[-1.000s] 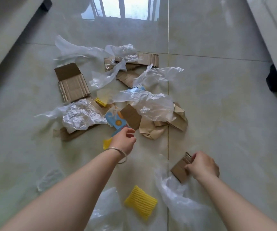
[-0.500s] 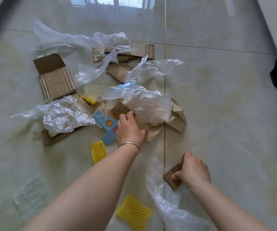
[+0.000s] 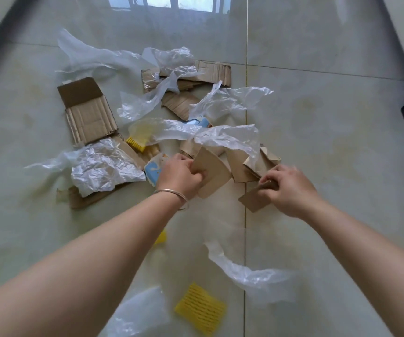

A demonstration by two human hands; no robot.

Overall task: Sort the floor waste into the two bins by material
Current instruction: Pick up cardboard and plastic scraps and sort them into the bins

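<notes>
The left hand (image 3: 180, 175) is curling its fingers round a tan, curved cardboard sheet (image 3: 212, 172) at the pile's near edge. The right hand (image 3: 287, 188) is pinching a small brown cardboard scrap (image 3: 253, 199) just above the pale tiled floor (image 3: 329, 132). A crumpled clear plastic film (image 3: 227, 138) is draping over the cardboard beyond.

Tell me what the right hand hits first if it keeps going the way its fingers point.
The right hand grips a cardboard scrap, fingers pointing left and slightly away. Straight on, it would probably meet the folded cardboard lying under the plastic film, then the piece held by the left hand. Depth is uncertain.
</notes>
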